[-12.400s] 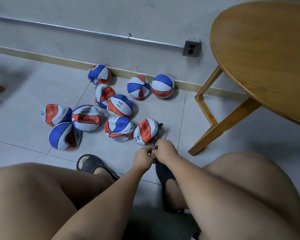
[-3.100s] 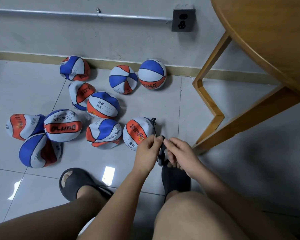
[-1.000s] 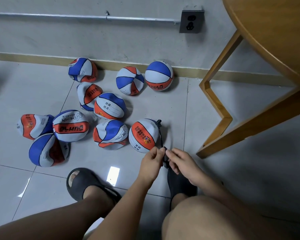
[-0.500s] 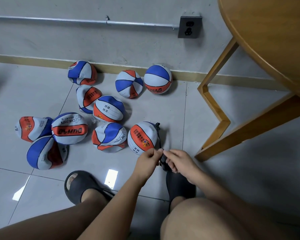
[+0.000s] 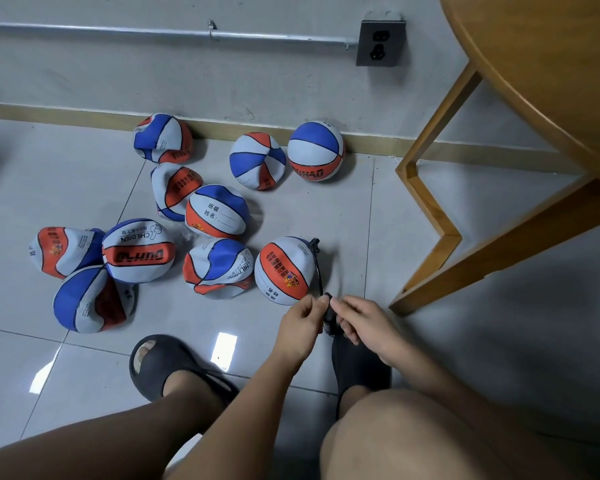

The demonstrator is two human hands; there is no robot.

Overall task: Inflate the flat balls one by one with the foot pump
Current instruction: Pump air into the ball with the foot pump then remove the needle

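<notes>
Several red, white and blue balls lie on the tiled floor, most of them crumpled flat. The nearest ball [image 5: 284, 268] looks rounder, and a thin black hose [image 5: 317, 268] runs from its top right side down to my hands. My left hand [image 5: 300, 323] and my right hand [image 5: 359, 322] pinch the black hose end [image 5: 328, 315] between their fingertips, just below that ball. The foot pump itself is hidden under my hands and my right foot in a black slipper [image 5: 359, 368]. A full ball [image 5: 315, 151] stands by the wall.
A wooden table [image 5: 548, 74] overhangs at the right, its angled legs [image 5: 440, 233] reaching the floor close to my right hand. My left foot in a black slipper [image 5: 160, 365] rests on the tiles. A wall socket [image 5: 381, 43] and a metal pipe [image 5: 153, 31] run along the wall.
Both hands stay pinched on the hose end below the ball. The ball on the hose looks rounder than it did at the start. The view has shifted slightly.
</notes>
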